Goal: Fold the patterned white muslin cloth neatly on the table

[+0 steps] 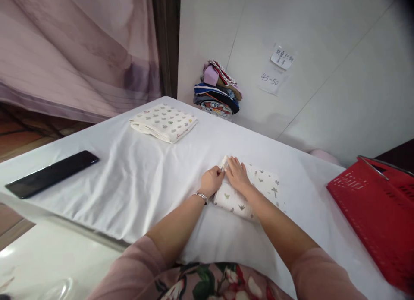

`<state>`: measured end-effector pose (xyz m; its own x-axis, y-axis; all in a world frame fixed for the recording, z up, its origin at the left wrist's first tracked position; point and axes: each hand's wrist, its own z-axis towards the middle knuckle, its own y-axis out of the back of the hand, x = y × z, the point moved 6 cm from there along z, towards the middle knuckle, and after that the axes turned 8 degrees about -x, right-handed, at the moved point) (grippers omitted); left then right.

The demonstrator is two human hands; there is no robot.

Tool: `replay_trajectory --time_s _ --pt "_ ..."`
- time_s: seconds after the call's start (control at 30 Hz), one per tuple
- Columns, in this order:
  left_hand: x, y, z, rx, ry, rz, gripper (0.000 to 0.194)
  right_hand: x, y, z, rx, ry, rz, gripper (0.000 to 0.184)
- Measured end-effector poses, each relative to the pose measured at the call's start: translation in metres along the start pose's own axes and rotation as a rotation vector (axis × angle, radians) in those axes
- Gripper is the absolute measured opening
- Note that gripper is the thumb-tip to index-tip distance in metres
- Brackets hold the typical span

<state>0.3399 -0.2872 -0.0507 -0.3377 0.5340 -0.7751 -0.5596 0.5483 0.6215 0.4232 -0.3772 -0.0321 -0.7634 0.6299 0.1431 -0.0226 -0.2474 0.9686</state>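
In front of me on the white-covered table lies a white cloth (233,200) with small plant prints, folded into a rectangle. My left hand (211,180) is closed at the cloth's far left corner, its fingers pinching the edge. Beside it, my right hand (237,175) rests flat on top of the cloth, fingers stretched out and nearly touching the left fingertips. Part of the cloth is hidden under my right hand and forearm. Farther back to the left sits another folded white cloth (164,122) with a grey and green print, apart from both hands.
A black flat slab (51,174) lies at the table's left. On the right stands a red plastic basket (371,213) with a metal handle. Behind the table, a stack of folded fabrics (217,90) leans near the wall. Paper notes (282,58) hang there. A pink curtain (80,49) hangs at left.
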Motion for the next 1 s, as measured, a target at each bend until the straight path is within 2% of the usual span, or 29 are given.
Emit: replay_trajectory --time_s 0.1,0.2,0.33,0.47,0.57,0.73,0.87,1.0 --pt "0.002 0.0 0.002 0.008 -0.002 -0.051 0.019 -0.003 -0.011 -0.005 0.06 -0.002 0.008 0.05" --pt "0.002 0.003 0.004 0.048 -0.009 -0.141 0.021 -0.005 -0.014 -0.003 0.047 0.005 -0.002 0.051" --pt "0.0 0.02 -0.003 0.086 0.006 -0.176 0.016 -0.003 -0.012 -0.001 0.061 -0.005 -0.012 0.051" --pt "-0.004 0.045 -0.03 0.124 -0.022 -0.142 0.016 -0.002 -0.013 -0.001 0.1 -0.024 -0.008 0.053" --pt "-0.002 0.055 -0.059 0.18 -0.023 -0.13 0.017 -0.001 -0.014 0.0 0.108 -0.03 -0.028 0.053" --pt "0.007 0.054 -0.09 0.154 -0.013 -0.139 0.017 -0.001 -0.014 0.0 0.107 -0.037 -0.047 0.053" --pt "0.01 0.046 -0.093 0.075 -0.044 -0.06 0.018 0.0 -0.014 0.0 0.104 -0.036 -0.056 0.053" --pt "0.004 0.04 -0.091 0.043 -0.156 0.008 0.008 0.0 -0.013 0.0 0.093 -0.037 -0.053 0.052"
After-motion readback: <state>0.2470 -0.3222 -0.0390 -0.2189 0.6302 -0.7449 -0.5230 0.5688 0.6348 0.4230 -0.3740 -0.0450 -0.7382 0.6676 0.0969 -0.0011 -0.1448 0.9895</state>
